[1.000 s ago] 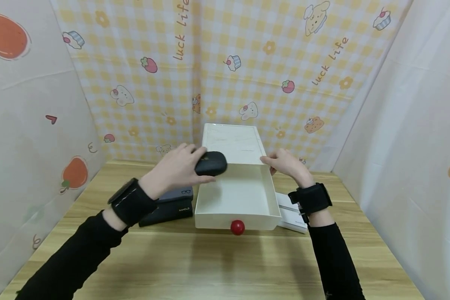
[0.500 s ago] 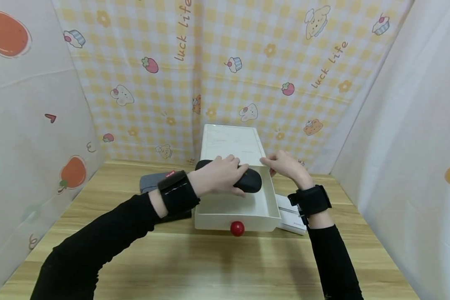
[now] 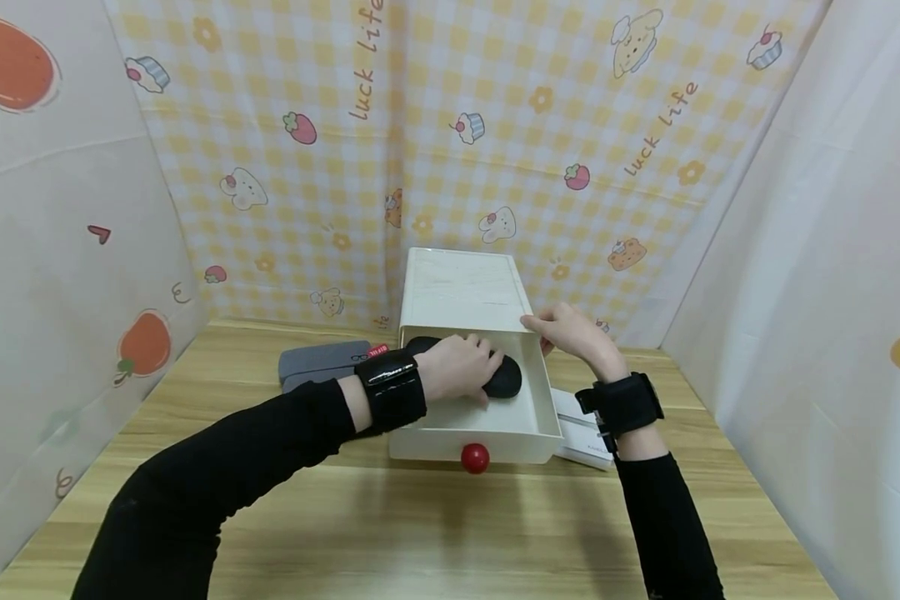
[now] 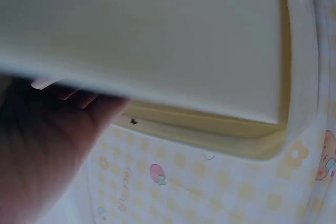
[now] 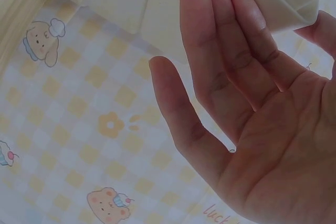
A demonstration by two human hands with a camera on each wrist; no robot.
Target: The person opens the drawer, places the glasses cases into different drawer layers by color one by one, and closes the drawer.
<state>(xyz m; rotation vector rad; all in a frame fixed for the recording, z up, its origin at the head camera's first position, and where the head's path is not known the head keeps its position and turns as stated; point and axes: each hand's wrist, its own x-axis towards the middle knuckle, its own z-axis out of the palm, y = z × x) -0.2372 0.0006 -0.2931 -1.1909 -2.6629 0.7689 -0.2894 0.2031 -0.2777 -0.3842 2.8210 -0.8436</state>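
A long black glasses case [image 3: 504, 377] lies lengthwise across the inside of a cream drawer [image 3: 474, 442] with a red knob [image 3: 475, 458]. From above, my left hand [image 3: 456, 367] holds the case around its middle, covering part of it. In the left wrist view a pale wall hides the fingers of the left hand [image 4: 47, 145] and the case. My right hand [image 3: 570, 327] grips the front right edge of the white drawer box [image 3: 465, 287], thumb on top. The right wrist view shows the fingers [image 5: 199, 19] of that hand along the box's side.
A grey glasses case [image 3: 322, 360] with a red tag lies left of the drawer, partly behind the left wrist. White flat boxes [image 3: 585, 437] lie to the right of it. Patterned cloth [image 3: 330, 167] closes off the back of the wooden table [image 3: 345, 533].
My left hand has carried the black glasses case rightward from the drawer's left side and lowered it into the drawer. The right hand stays on the box edge.
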